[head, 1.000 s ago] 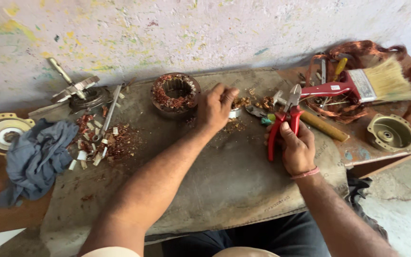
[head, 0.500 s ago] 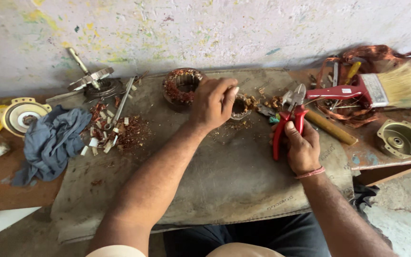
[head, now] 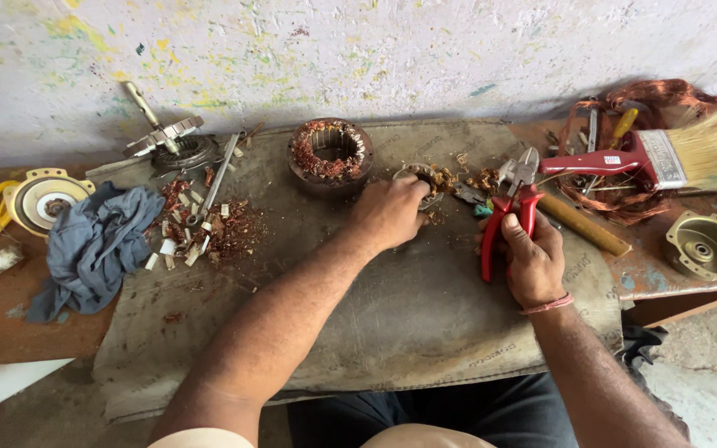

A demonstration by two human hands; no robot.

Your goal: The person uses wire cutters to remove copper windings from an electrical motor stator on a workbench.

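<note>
The left hand (head: 392,211) had slid right off the large stator (head: 330,153) and closed over a small wound core (head: 419,181) on the mat (head: 392,332) — work had shifted to that piece. The right hand (head: 533,257) stayed clenched on red cutters (head: 514,203) just beside it, jaws up.

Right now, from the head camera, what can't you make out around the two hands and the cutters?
- Small metal ring: mostly hidden under the left hand; its grip can't be seen.
- Red-handled cutters: lower handles covered by the right hand; the tips are too small to tell open or closed.
- Copper wire coil: cut off by the right edge, partly behind the paintbrush.
</note>
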